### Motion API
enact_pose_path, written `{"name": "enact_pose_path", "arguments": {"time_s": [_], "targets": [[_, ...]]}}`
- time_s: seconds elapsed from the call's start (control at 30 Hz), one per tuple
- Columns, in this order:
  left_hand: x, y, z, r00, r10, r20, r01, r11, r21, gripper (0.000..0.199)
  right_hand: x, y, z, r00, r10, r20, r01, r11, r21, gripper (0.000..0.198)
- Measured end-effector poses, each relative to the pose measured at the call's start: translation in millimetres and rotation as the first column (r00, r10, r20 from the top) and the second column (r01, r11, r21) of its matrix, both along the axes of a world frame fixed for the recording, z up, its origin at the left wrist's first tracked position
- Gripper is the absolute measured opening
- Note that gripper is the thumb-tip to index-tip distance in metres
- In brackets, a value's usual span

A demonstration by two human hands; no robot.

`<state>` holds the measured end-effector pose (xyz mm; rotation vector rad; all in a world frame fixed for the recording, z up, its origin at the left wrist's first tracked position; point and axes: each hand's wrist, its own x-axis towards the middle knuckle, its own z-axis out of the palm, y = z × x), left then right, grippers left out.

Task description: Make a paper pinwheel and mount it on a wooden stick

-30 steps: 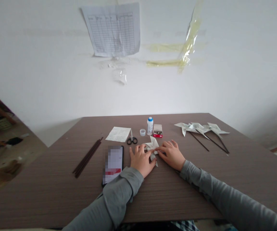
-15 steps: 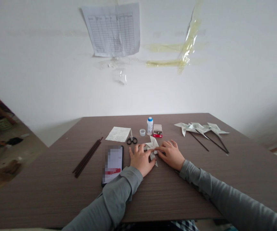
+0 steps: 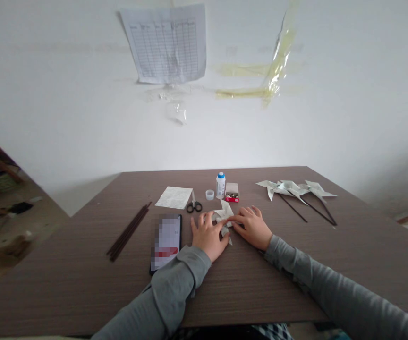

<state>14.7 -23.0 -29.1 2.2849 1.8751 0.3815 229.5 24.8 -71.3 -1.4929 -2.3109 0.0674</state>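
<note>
Head view: our hands meet over one paper pinwheel [image 3: 226,210], flat on the table [image 3: 260,293] before us.
Left hand [image 3: 207,234]: fingers spread, tips on the paper, seemingly steadying the blades.
Right hand [image 3: 252,227]: fingers bent, tips near the centre; whether they pinch, we cannot tell.
Red box [image 3: 232,199]: open just beyond the pinwheel, presumably within our easy reach.
Dark sticks [image 3: 128,233]: left, well apart, probably leaving us elbow room.

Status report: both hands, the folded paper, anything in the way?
Left hand, right hand: both on paper pinwheel. Pinwheel on table, partly covered. Scissors close beyond left hand, not touching pinwheel.
</note>
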Motion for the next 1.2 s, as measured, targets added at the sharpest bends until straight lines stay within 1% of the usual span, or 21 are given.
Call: {"name": "enact_pose_path", "arguments": {"time_s": [0.17,0.3,0.4,0.67,0.9,1.03,1.2], "targets": [[0,1,1.3,1.000,0.005,0.011,-0.004,1.000,-0.025,0.053,2,1,-4,1.000,0.016,0.005,-0.016,1.000,0.027,0.036],[-1,2,3.0,1.000,0.000,0.009,0.000,0.999,-0.043,0.054,3,1,-6,0.999,0.040,-0.010,-0.039,0.998,0.051,0.036],[-1,2,3.5,1.000,0.001,0.006,-0.001,0.998,-0.059,0.052,3,1,-7,0.999,0.019,-0.027,-0.018,0.998,0.065,0.036],[-1,2,5.5,1.000,-0.001,0.031,0.003,0.998,-0.064,0.055,1,1,-3,0.999,0.030,0.030,-0.031,0.999,0.045,0.034],[-1,2,4.8,1.000,0.013,0.008,-0.012,0.999,-0.048,0.056,0,-1,3,0.999,0.012,0.050,-0.012,1.000,-0.013,0.036],[-2,3,7.9,1.000,0.003,-0.007,-0.003,0.998,-0.066,0.057,0,-2,2,0.999,0.026,0.042,-0.026,1.000,0.010,0.036],[-4,4,7.3,1.000,0.005,0.003,-0.004,0.998,-0.062,0.057,3,-2,-3,0.998,0.057,0.007,-0.057,0.995,0.077,0.036]]}}
